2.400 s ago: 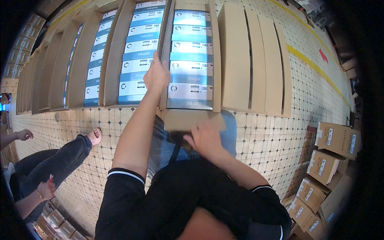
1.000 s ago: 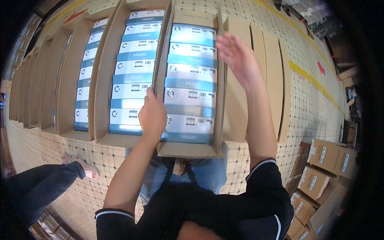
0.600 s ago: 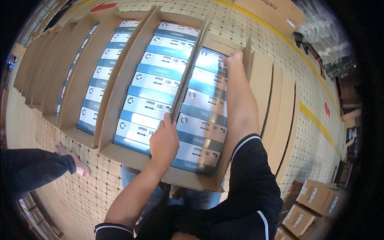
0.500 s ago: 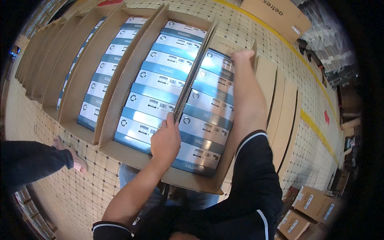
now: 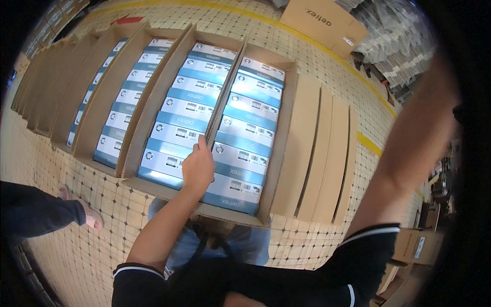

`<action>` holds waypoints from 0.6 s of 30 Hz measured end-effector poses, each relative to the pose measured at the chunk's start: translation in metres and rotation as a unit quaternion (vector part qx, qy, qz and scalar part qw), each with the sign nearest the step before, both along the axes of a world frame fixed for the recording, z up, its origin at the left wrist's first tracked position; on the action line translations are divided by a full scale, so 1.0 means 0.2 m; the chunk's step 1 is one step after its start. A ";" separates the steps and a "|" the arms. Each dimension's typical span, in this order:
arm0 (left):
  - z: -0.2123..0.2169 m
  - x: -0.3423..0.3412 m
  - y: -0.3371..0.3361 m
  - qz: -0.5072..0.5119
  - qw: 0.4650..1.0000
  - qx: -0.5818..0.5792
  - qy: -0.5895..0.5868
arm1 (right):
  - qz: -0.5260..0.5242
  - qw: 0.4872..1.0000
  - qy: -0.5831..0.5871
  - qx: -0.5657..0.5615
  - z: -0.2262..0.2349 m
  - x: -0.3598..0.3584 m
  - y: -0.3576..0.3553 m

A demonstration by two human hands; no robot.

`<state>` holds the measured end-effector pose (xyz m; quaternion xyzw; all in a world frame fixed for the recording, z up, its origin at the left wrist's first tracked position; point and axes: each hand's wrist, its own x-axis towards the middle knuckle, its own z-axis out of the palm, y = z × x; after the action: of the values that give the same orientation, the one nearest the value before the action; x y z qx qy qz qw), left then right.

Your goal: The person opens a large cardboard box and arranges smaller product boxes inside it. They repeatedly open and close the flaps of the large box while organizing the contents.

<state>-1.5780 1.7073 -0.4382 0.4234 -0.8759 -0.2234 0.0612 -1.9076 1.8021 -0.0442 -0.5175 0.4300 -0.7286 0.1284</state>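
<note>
My left hand [image 5: 198,166] is at the two cardboard walls that meet between a pair of open cartons. Its index finger lies along the edge and the other fingers curl around it. To its right stands an open carton [image 5: 286,107] holding a column of white-and-blue boxes [image 5: 240,153]. On its left is a similar open carton [image 5: 153,110] with white-and-blue boxes [image 5: 176,105] inside. My right forearm stretches out to the upper right, and the right hand is hidden beyond the dark rim of the picture.
More open cartons [image 5: 66,97] stand in a row to the left. Right of the filled ones are closed flaps of brown cartons [image 5: 327,153]. Another person's leg and pink shoe [image 5: 92,215] are at left. A large carton [image 5: 322,25] and wrapped stacks [image 5: 394,46] stand far right.
My right arm has swung away from the far end of the right carton, out to the upper right. That carton's wall now stands uncovered. My left hand keeps its place at the edge.
</note>
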 end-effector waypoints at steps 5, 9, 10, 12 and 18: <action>-0.02 0.00 -0.01 0.001 1.000 0.011 -0.004 | -0.072 0.958 0.003 0.279 -0.94 0.38 0.25; -0.04 0.00 -0.02 0.011 0.998 0.054 0.012 | -0.386 0.836 -0.185 0.343 -1.72 0.77 0.68; -0.04 0.00 -0.02 0.008 0.999 0.048 0.016 | -0.388 0.826 -0.130 0.388 -1.85 0.90 0.73; -0.04 0.01 -0.02 0.008 0.999 0.035 0.022 | -0.384 0.788 -0.055 0.478 -2.03 1.14 0.78; -0.02 0.01 0.00 -0.003 1.000 0.005 0.019 | -0.324 0.780 -0.021 0.535 -2.18 1.34 0.83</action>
<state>-1.5767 1.7065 -0.4422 0.4169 -0.8745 -0.2363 0.0748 -1.6392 1.9685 -0.4801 -0.1801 0.8901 -0.3908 0.1499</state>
